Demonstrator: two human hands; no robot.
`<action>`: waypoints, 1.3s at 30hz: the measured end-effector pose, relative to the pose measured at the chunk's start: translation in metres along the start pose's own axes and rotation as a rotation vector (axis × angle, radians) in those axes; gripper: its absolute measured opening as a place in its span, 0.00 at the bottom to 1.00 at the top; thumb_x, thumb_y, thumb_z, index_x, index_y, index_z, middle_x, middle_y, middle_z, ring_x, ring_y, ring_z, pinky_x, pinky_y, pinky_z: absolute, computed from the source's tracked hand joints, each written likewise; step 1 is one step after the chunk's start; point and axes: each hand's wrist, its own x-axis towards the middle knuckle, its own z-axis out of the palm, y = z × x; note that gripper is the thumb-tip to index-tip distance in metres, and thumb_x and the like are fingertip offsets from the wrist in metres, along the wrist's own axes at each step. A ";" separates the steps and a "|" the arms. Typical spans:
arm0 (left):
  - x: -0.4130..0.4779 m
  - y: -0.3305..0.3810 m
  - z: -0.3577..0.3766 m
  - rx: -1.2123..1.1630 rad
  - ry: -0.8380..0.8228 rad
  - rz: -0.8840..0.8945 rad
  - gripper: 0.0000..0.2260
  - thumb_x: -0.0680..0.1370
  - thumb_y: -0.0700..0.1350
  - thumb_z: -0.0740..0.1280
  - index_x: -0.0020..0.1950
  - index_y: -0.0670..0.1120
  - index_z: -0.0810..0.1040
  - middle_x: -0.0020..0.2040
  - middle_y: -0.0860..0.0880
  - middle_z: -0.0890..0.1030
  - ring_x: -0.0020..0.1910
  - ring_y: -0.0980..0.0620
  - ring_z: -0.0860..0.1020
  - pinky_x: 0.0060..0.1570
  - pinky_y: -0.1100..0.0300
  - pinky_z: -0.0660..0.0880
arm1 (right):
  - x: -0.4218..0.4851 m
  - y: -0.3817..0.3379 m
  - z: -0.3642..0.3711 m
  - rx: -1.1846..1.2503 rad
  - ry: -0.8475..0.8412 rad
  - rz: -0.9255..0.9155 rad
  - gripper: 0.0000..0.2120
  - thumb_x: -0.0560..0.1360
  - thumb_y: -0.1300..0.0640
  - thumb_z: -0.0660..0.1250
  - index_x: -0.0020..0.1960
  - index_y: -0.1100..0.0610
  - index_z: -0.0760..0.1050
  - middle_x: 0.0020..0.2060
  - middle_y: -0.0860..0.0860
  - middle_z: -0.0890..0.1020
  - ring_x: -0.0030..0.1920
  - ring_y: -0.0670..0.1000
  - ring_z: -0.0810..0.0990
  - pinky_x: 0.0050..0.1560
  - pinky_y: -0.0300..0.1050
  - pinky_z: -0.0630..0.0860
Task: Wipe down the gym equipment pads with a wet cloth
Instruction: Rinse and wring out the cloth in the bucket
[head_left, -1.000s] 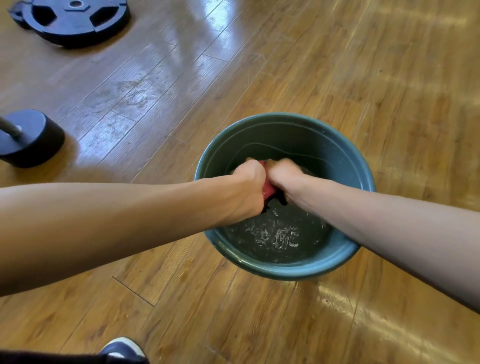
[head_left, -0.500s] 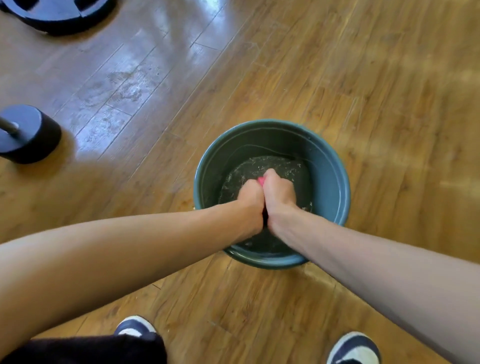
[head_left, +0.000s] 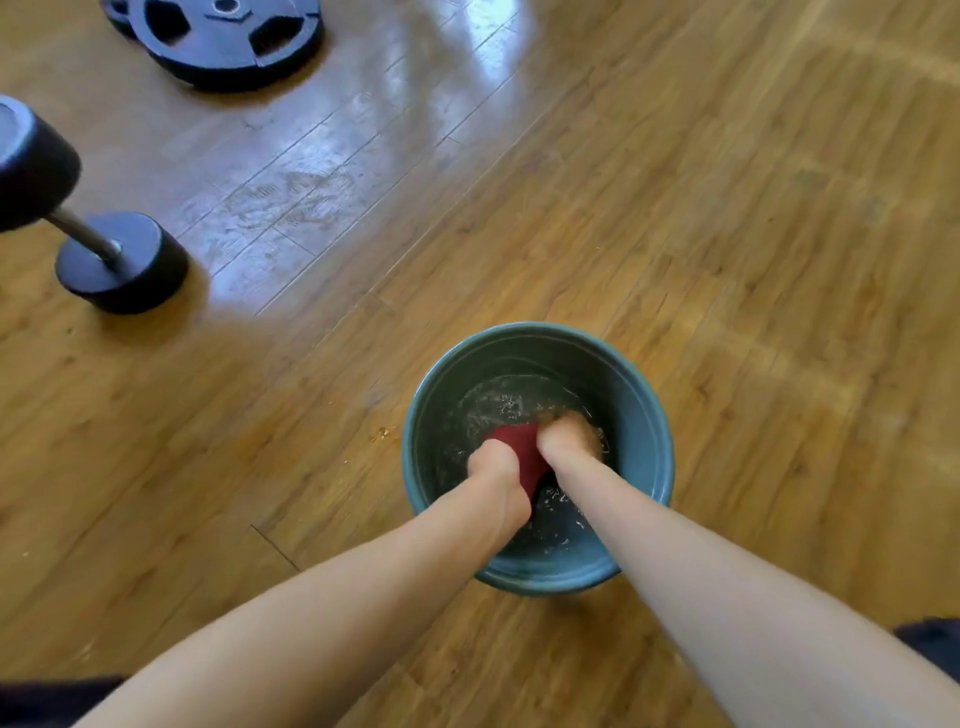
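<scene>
A teal bucket (head_left: 644, 415) stands on the wooden floor with foamy water in it. Both my hands are down inside it. My left hand (head_left: 496, 467) grips one end of a red cloth (head_left: 522, 449), and my right hand (head_left: 569, 439) grips the other end, partly in the water. The cloth stretches between the two fists, just above the water surface. No gym pad is in view.
A black dumbbell (head_left: 119, 262) lies on the floor at the left. A black weight plate (head_left: 223, 39) lies flat at the top left. Small water drops (head_left: 382, 434) sit on the floor left of the bucket.
My fists were pressed together on the bunched cloth; now they are apart and the red cloth shows between them, lower in the bucket. The camera has risen and tilted, showing more floor.
</scene>
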 end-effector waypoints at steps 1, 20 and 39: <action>0.003 0.000 0.002 -0.049 -0.022 -0.021 0.16 0.85 0.47 0.57 0.67 0.43 0.77 0.53 0.44 0.80 0.44 0.46 0.78 0.49 0.53 0.75 | -0.004 0.001 0.005 0.090 -0.086 0.017 0.19 0.84 0.48 0.56 0.64 0.57 0.79 0.59 0.57 0.82 0.59 0.59 0.80 0.64 0.53 0.77; -0.014 -0.011 -0.020 0.040 -0.282 0.155 0.08 0.75 0.41 0.61 0.44 0.42 0.79 0.33 0.46 0.81 0.38 0.46 0.77 0.41 0.56 0.71 | -0.013 0.009 -0.010 0.340 -0.305 0.032 0.17 0.85 0.49 0.59 0.54 0.59 0.81 0.41 0.56 0.85 0.46 0.55 0.84 0.53 0.52 0.81; -0.058 0.040 -0.046 0.941 -0.439 0.366 0.13 0.70 0.23 0.63 0.41 0.41 0.76 0.24 0.50 0.68 0.23 0.54 0.63 0.22 0.64 0.59 | -0.038 0.005 -0.048 -0.792 0.026 -1.566 0.36 0.59 0.64 0.80 0.65 0.61 0.73 0.49 0.56 0.79 0.41 0.58 0.82 0.34 0.51 0.77</action>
